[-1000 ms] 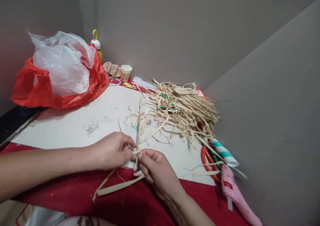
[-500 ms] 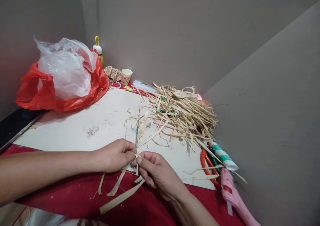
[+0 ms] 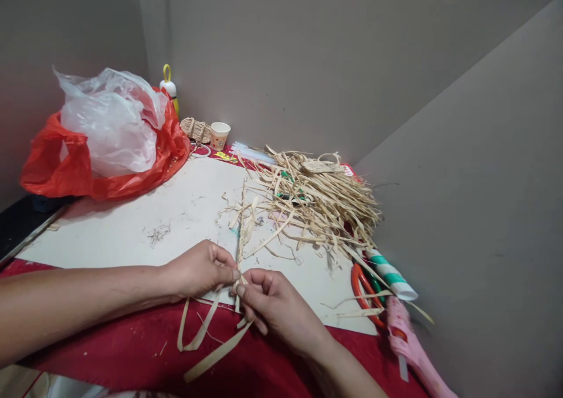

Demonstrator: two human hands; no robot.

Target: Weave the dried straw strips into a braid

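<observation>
My left hand (image 3: 200,269) and my right hand (image 3: 277,307) meet at the near edge of a white board (image 3: 132,222). Both pinch the same bunch of pale straw strips (image 3: 240,251), which runs away from me across the board. Loose ends of the straw strips (image 3: 211,339) hang down over the red cloth (image 3: 132,351) below my fingers. A big heap of straw strips (image 3: 316,196) lies just beyond, to the right.
A red and clear plastic bag (image 3: 105,134) sits at the back left, with a small paper cup (image 3: 219,134), a woven piece (image 3: 196,129) and a white bottle (image 3: 168,87) near the corner. Orange-handled scissors (image 3: 363,286), a green-striped roll (image 3: 389,272) and a pink tool (image 3: 413,351) lie at the right, close to the grey wall.
My hands stayed pinched together on the strips with small finger shifts. The loose ends below have swung and now hang in a loop to the left.
</observation>
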